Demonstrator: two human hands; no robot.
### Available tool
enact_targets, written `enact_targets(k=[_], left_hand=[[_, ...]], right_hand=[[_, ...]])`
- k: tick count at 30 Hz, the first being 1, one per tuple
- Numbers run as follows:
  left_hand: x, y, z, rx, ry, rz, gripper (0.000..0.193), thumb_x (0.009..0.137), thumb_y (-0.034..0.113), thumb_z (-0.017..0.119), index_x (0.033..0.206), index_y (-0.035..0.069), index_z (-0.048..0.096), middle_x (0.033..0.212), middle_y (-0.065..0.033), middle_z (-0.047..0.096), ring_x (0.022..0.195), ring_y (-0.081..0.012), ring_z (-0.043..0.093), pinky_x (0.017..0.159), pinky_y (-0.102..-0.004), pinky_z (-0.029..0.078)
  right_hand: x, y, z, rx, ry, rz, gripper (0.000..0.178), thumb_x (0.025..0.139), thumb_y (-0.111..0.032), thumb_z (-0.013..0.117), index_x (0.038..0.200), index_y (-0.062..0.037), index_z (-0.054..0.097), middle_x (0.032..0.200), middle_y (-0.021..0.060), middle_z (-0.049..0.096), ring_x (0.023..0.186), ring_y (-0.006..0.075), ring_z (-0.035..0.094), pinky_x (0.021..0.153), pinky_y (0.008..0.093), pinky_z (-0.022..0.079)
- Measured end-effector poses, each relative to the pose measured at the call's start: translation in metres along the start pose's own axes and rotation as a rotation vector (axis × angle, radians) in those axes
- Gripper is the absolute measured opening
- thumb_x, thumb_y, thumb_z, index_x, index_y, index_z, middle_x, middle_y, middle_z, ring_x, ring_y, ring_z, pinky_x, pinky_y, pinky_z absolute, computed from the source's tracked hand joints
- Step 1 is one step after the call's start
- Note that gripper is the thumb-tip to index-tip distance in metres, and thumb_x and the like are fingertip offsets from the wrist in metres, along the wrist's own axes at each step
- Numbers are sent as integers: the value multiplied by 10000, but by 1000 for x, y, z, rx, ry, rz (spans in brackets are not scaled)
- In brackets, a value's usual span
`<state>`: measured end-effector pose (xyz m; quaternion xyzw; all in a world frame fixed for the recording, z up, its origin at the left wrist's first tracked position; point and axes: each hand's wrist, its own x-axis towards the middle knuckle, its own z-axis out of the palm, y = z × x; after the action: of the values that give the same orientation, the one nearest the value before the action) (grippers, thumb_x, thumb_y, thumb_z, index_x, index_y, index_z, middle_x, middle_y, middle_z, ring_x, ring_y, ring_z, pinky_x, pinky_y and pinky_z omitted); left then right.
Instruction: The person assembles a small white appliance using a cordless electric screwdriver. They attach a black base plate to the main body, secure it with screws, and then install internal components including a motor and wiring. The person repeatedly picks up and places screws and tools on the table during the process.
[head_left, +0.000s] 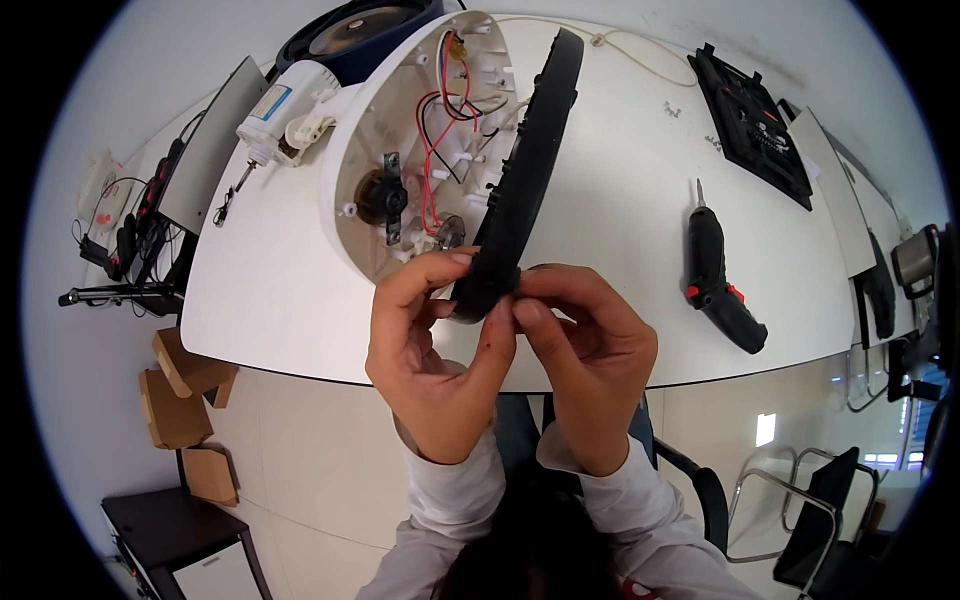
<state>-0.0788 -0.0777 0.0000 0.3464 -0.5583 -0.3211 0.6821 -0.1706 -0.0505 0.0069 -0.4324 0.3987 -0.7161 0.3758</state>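
A long black curved cover stands on edge, tilted, its near end between my hands. My left hand is closed on that end, fingers on the left side and thumb at the front. My right hand pinches at the same end from the right with thumb and index finger; anything small between those fingertips is hidden. Just left of the cover, a white plastic housing lies with its inside facing up. Red, black and white wires run inside it, near a round dark part with a black bracket.
A black power screwdriver lies at right on the white table. Beyond it are a black tool case and loose screws. A white motor unit and a round dark-blue part sit at far left.
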Motion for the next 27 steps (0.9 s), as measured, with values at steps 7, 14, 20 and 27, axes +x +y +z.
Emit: enact_targets(k=[7, 14, 20, 27], left_hand=[[1, 1, 1, 2, -29, -19, 354, 694, -75, 679, 1015, 7, 554, 971, -87, 618, 862, -141, 597, 714, -231, 440], [0, -1, 2, -56, -15, -32, 332, 702, -82, 682, 1001, -4, 561, 947, -76, 614, 832, -117, 592, 720, -216, 433], [-3, -3, -1, -56, -30, -32, 364, 748, -81, 649, 1073, -5, 505, 965, -82, 613, 843, -123, 579, 750, -223, 445], [0, -5, -1, -87, -30, -35, 380, 778, -60, 623, 1114, -9, 454, 955, -81, 600, 856, -131, 570, 778, -241, 448]], right_hand=[[-3, 5, -4, -97, 33, -137, 165, 796, 40, 632, 957, 11, 650, 945, 92, 606, 824, 160, 625, 722, 256, 540], [-7, 12, 2, -41, 71, -184, 191, 804, 28, 612, 992, 2, 634, 968, 87, 591, 829, 163, 622, 716, 260, 539], [0, 16, -3, -71, -39, -211, 175, 818, -15, 599, 992, -18, 609, 970, 81, 586, 818, 163, 621, 675, 249, 517], [-6, 15, -2, 20, -64, -81, 237, 815, -5, 588, 1051, -32, 596, 994, 71, 590, 813, 143, 618, 662, 239, 503]])
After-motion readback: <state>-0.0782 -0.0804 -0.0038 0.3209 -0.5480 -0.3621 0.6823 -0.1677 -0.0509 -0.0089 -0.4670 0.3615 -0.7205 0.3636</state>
